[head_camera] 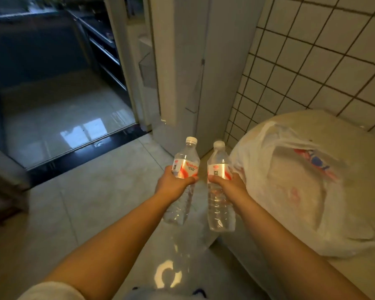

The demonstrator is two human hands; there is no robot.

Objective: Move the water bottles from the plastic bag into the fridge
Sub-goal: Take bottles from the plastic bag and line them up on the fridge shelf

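Bottles out of the bag, one per hand. I see the left hand [175, 182] wrapped round the labelled waist of the left bottle [183, 180], the right hand [225, 180] gripping the right bottle [220, 187] likewise. Both long axes near upright, caps pointing away from me. Clear ribbed plastic, white screw caps, glossy red-and-white labels. Crinkled white plastic bag [307, 191] sits just right of them on a pale surface. Fridge: I can't tell which unit ahead it is.
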